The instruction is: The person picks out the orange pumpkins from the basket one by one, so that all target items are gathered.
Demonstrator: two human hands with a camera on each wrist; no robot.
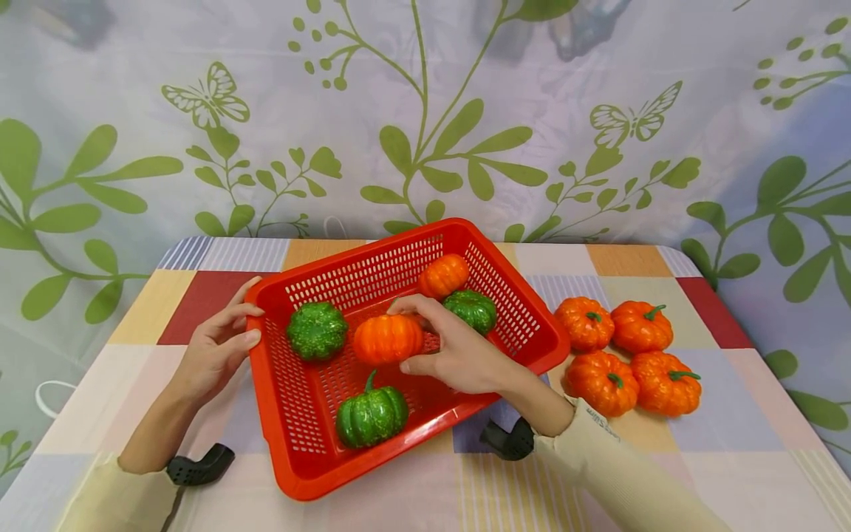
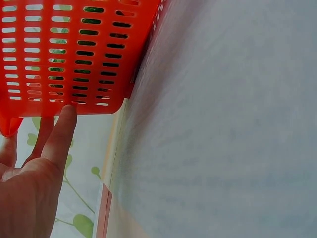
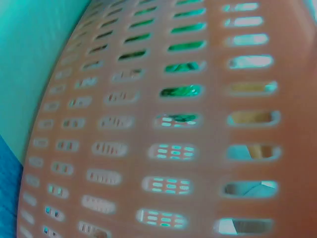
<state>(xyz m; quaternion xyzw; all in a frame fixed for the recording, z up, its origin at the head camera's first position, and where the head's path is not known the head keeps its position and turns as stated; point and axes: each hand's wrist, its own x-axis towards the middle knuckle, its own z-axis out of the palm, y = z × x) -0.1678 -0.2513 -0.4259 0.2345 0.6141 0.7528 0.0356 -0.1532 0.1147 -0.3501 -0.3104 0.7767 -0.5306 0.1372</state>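
A red plastic basket (image 1: 302, 484) stands turned at an angle on the table. My left hand (image 1: 216, 343) grips its left rim; in the left wrist view, fingers (image 2: 62, 131) touch the perforated outer wall. Inside the basket, my right hand (image 1: 459, 351) holds a small orange pumpkin (image 1: 388, 340) between thumb and fingers. Around it lie a speckled green pumpkin (image 1: 317, 330), a green pumpkin with a stem (image 1: 372, 417), another green pumpkin (image 1: 470, 310) and an orange one (image 1: 443, 275). Only the slotted basket wall (image 3: 208, 139) fills the right wrist view, hiding the right hand.
To the right of the basket, several orange pumpkins (image 1: 601, 383) sit close together on the patchwork tablecloth (image 1: 725, 421). A patterned curtain (image 1: 425, 96) with green leaves and butterflies hangs behind the table. Black camera mounts (image 1: 508, 440) are on both wrists.
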